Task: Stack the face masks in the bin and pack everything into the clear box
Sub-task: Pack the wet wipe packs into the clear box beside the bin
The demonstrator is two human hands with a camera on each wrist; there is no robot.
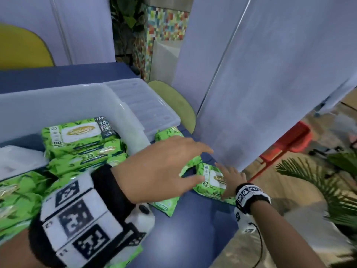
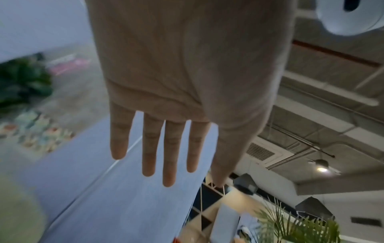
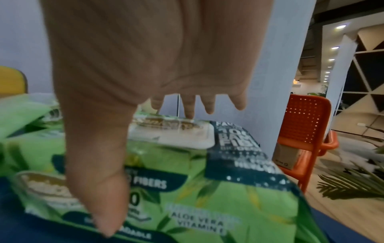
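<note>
Both open hands (image 1: 195,176) hover over a green pack (image 1: 207,183)

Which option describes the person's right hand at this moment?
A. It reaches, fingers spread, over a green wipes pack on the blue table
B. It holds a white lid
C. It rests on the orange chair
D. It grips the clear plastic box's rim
A: the right hand hovers with fingers spread over the green wipes pack lying on the blue table, gripping nothing.
</note>
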